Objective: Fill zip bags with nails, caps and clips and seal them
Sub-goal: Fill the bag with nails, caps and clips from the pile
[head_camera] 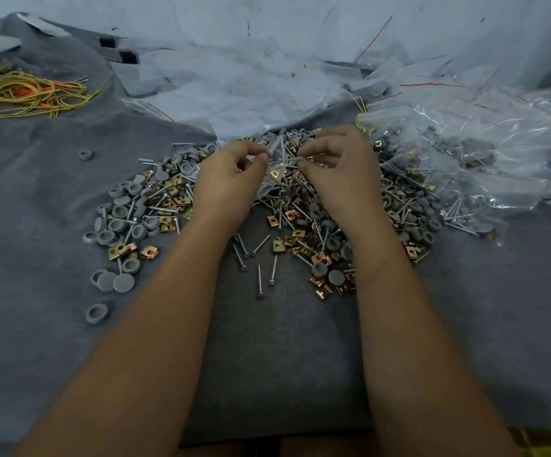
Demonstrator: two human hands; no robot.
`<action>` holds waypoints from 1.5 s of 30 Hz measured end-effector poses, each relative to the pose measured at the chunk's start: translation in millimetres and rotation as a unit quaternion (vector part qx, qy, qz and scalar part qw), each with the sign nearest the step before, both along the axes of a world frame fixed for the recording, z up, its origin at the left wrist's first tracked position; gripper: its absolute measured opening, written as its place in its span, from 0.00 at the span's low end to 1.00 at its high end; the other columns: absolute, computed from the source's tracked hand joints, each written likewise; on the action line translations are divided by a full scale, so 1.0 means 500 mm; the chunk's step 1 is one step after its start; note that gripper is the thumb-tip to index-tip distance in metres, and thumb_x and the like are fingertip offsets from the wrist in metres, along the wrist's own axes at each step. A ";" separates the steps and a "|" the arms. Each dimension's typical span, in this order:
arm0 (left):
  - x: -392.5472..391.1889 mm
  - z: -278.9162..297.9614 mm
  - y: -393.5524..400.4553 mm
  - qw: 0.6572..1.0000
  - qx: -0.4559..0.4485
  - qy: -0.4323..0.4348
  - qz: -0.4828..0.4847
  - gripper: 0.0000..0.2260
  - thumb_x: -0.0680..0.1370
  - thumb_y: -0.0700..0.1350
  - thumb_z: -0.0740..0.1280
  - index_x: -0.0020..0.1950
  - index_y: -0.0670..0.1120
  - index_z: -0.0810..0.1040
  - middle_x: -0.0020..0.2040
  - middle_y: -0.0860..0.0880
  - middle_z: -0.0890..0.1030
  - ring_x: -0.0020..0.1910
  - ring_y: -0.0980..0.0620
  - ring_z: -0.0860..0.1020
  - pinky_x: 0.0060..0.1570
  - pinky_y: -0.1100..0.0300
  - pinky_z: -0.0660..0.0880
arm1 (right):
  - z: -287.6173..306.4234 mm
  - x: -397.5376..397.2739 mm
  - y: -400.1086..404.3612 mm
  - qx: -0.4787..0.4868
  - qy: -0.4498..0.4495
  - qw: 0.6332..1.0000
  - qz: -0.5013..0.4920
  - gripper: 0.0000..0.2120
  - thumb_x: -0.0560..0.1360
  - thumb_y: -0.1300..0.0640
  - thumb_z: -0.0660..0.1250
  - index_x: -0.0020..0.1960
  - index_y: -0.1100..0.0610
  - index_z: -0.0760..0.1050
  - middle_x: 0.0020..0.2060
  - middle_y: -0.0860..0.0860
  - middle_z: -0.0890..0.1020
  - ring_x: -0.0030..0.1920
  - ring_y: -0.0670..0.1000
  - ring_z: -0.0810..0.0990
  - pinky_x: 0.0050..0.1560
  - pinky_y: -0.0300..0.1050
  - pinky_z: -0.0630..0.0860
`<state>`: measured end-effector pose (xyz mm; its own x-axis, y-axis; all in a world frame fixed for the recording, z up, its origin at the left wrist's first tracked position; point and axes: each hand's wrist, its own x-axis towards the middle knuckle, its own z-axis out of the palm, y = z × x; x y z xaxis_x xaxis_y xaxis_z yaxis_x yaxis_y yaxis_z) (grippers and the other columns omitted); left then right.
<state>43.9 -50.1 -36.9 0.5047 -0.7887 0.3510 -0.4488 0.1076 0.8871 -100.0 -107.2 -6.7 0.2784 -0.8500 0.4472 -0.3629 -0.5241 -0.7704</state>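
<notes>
At the far left a tangle of yellow and orange cords (pixel 20 90) lies on the grey cloth (pixel 284 357) that covers the work surface. Nearer, loose grey caps (pixel 115 282) are scattered along the left edge of a wide heap of nails (pixel 260 285), caps and brass-coloured clips (pixel 150 252). The left hand (pixel 231 179) is raised over the middle of the heap, thumb and forefinger pinched on the left side of a small clear zip bag (pixel 275 169) — a brass clip shows through the plastic. The right hand (pixel 336 169) pinches the bag's right side in the same way, its other fingers curled, so the bag hangs between the two hands just above the pile. Beyond the hands lies a drift of empty clear bags (pixel 251 84) with red seal lines. At the far right sits a mound of filled bags (pixel 465 166) — nails and caps visible inside them.
</notes>
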 end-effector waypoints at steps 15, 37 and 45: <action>-0.005 0.006 0.000 1.000 -0.012 0.017 0.005 0.07 0.79 0.46 0.64 0.44 0.57 0.78 0.29 0.59 0.77 0.26 0.62 0.70 0.30 0.62 0.70 | -0.011 0.015 0.007 0.015 0.010 1.000 -0.010 0.11 0.77 0.62 0.61 0.49 0.50 0.80 0.47 0.48 0.80 0.42 0.43 0.76 0.43 0.39 0.73; -0.004 0.007 0.002 0.999 0.022 0.050 -0.002 0.12 0.76 0.40 0.61 0.49 0.54 0.81 0.30 0.55 0.76 0.25 0.59 0.68 0.29 0.62 0.67 | -0.033 0.010 0.003 -0.017 0.193 0.981 0.028 0.14 0.74 0.62 0.69 0.57 0.50 0.82 0.49 0.49 0.84 0.47 0.47 0.78 0.52 0.42 0.75; 0.000 0.005 -0.002 0.999 0.018 0.031 -0.003 0.08 0.76 0.39 0.66 0.49 0.51 0.81 0.33 0.53 0.75 0.30 0.57 0.72 0.35 0.59 0.72 | -0.013 0.020 0.017 -0.008 -0.013 0.999 0.033 0.07 0.73 0.57 0.71 0.45 0.44 0.79 0.51 0.47 0.77 0.49 0.43 0.77 0.47 0.31 0.73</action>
